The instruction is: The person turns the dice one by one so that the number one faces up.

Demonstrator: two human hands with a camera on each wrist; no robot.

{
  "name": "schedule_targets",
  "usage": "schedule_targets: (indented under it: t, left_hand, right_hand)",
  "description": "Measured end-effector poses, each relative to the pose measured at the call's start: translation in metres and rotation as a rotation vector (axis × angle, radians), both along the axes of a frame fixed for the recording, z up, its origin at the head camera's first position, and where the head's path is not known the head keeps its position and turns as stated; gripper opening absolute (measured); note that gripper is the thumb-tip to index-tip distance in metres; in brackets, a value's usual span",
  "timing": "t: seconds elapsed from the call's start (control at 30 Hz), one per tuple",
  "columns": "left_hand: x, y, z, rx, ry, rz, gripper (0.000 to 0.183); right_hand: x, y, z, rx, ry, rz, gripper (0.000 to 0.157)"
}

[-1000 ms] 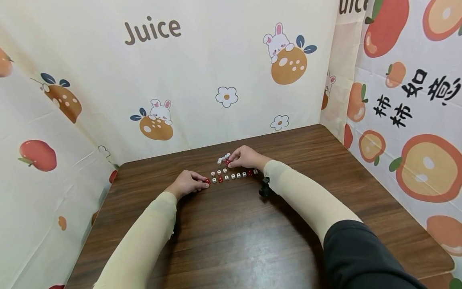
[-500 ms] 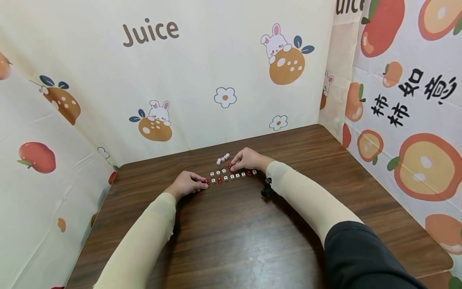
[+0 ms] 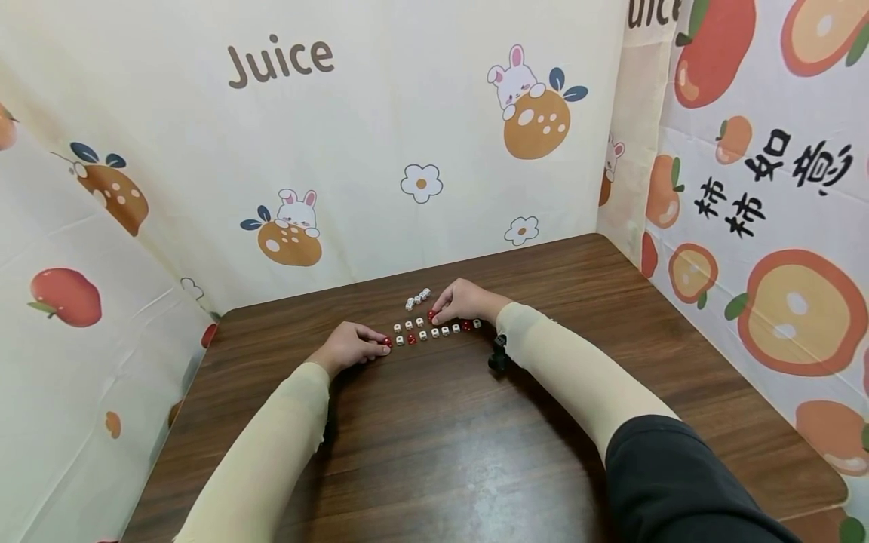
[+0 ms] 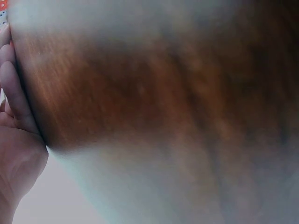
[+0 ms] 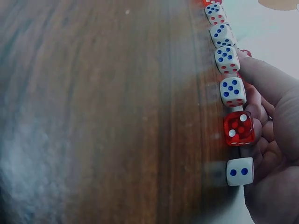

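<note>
My left hand [image 3: 349, 345] pinches a red die [image 3: 387, 342] between thumb and fingers at the left end of the front row. That row continues rightward with white dice, a red die [image 3: 411, 339] and, near its right end, another red die [image 3: 466, 326]. Behind it stands a shorter row of white dice [image 3: 409, 325]. At this row's right end my right hand [image 3: 467, 300] pinches a red die [image 3: 431, 315]; the right wrist view shows this die mostly hidden behind white dice [image 5: 227, 59]. In the left wrist view, the left hand [image 4: 21, 154] appears only at the edge.
Farther back, several white dice [image 3: 417, 299] lie in a slanting cluster. All sit on a brown wooden table [image 3: 421, 437]. Fruit-printed cloth [image 3: 366, 136] hangs along its back and sides. A small black device [image 3: 498, 354] is on the right wrist.
My right hand has brought its red die away from the back cluster, forward and slightly right, to the end of the short row. The left hand has stayed on its die.
</note>
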State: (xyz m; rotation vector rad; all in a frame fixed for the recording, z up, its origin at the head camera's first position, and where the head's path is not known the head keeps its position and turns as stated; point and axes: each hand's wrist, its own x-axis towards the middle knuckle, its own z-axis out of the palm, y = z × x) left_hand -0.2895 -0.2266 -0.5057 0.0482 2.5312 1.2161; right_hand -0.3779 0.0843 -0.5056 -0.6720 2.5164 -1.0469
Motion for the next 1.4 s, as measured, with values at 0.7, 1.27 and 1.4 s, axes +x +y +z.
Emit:
schedule_targets:
  t: [0.7, 1.27, 1.4]
  left_hand:
    - [0.000, -0.002, 0.002, 0.006, -0.011, 0.005, 0.028]
    - [0.000, -0.001, 0.004, 0.030, -0.014, 0.004, 0.029]
    - [0.001, -0.001, 0.004, 0.029, -0.007, 0.007, 0.030]
  right_hand:
    - [-0.003, -0.006, 0.001, 0.037, -0.023, 0.052, 0.016]
    - [-0.016, -0.001, 0.008, -0.054, -0.150, -0.016, 0.020]
    - [-0.019, -0.006, 0.010, -0.073, -0.139, -0.104, 0.027]
